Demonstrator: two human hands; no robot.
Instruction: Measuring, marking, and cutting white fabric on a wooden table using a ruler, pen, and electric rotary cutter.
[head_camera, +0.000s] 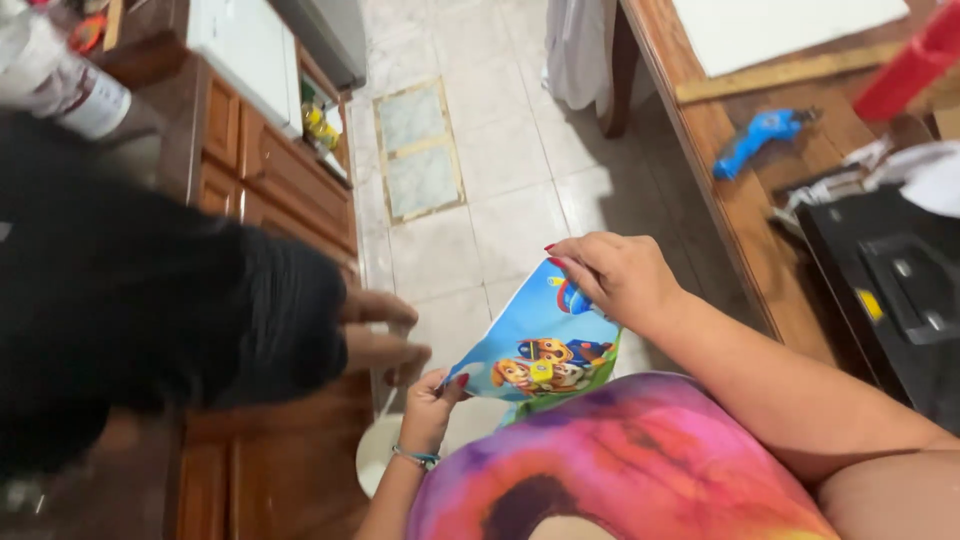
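The tiled floor (480, 180) gives open room between the wooden cabinets (270, 180) and the wooden table (740, 200). Left of the floor, another person's black-sleeved arm (150, 300) blocks the way along the cabinets. Right of it, a blue tool (757, 138) and a black case (890, 290) crowd the tabletop.

Sleeveless tie-dye top in pink, purple, orange and yellow, red-painted nails on the left hand (432, 402) and right hand (618, 277), teal beaded bracelet (415, 458) on the left wrist
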